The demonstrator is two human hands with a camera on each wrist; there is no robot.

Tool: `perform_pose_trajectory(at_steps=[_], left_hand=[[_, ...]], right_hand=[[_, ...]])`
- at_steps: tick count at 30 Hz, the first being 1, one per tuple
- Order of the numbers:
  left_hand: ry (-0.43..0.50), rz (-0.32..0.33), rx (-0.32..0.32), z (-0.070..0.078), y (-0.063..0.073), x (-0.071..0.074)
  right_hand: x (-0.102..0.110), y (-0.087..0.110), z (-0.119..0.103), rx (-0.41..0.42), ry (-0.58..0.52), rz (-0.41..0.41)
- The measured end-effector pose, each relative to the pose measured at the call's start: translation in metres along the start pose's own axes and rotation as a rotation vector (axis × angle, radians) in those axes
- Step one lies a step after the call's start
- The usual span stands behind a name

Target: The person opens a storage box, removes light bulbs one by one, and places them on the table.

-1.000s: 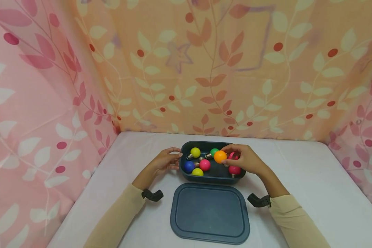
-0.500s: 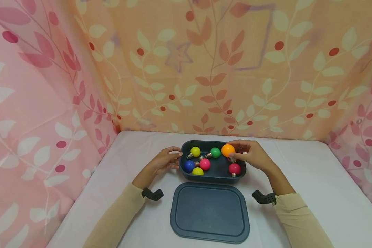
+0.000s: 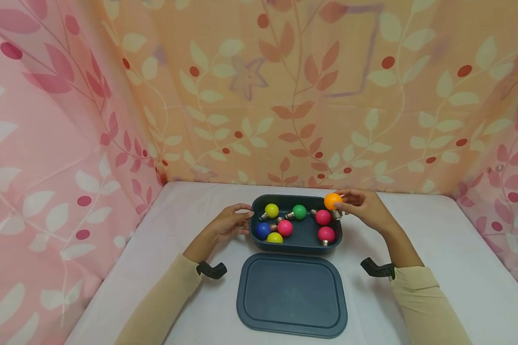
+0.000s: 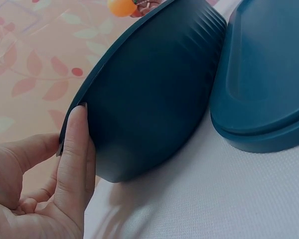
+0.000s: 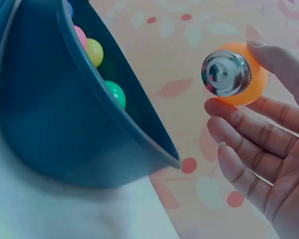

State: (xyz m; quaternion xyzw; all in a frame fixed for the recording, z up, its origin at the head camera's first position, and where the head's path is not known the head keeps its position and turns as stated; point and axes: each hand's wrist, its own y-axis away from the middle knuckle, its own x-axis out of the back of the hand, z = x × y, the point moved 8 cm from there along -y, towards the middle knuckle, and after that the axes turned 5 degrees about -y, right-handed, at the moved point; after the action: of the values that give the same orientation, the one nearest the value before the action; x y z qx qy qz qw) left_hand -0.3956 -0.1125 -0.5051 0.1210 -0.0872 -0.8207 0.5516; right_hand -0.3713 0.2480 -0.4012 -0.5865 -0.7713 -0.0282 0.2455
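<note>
My right hand (image 3: 368, 209) pinches an orange light bulb (image 3: 332, 201) between thumb and fingertips, just above the right end of a dark blue box (image 3: 303, 235). The right wrist view shows the metal screw base (image 5: 225, 73) facing the camera, with the lower fingers spread below the bulb. My left hand (image 3: 230, 223) grips the box's left rim, thumb on one side and fingers on the outer wall (image 4: 139, 99). Inside the box lie a green bulb (image 3: 300, 212), a blue bulb (image 3: 263, 230), two yellow bulbs and several pink-red bulbs (image 3: 323, 217).
The box's flat lid (image 3: 291, 294) lies on the white tabletop (image 3: 198, 306) in front of the box. Floral curtains (image 3: 241, 120) hang behind the table and at both sides. A black wrist device (image 3: 377, 268) sits on each forearm.
My right hand has carried the orange bulb rightward and up, from over the box's middle to its right rim, uncovering the green and pink-red bulbs. The left hand stays at the left rim.
</note>
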Motion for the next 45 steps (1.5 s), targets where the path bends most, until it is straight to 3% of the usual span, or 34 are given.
perform_pose_trajectory(at_steps=[8, 15, 22, 30, 45], left_hand=[[-0.004, 0.002, -0.011, 0.004, -0.001, 0.002], [0.008, 0.004, 0.003, 0.000, -0.001, 0.001], [0.004, 0.004, 0.010, -0.003, 0.000, 0.001], [-0.001, 0.001, 0.001, -0.001, 0.000, 0.000], [-0.005, -0.005, 0.003, 0.001, 0.001, 0.000]], right_hand=[[0.022, 0.000, 0.013, -0.034, 0.026, 0.039], [0.032, 0.004, 0.025, -0.047, -0.016, 0.066], [0.036, 0.006, 0.051, -0.088, -0.023, 0.102], [0.040, 0.008, 0.080, -0.192, -0.024, 0.174], [0.033, 0.007, 0.105, -0.301, 0.077, 0.153]])
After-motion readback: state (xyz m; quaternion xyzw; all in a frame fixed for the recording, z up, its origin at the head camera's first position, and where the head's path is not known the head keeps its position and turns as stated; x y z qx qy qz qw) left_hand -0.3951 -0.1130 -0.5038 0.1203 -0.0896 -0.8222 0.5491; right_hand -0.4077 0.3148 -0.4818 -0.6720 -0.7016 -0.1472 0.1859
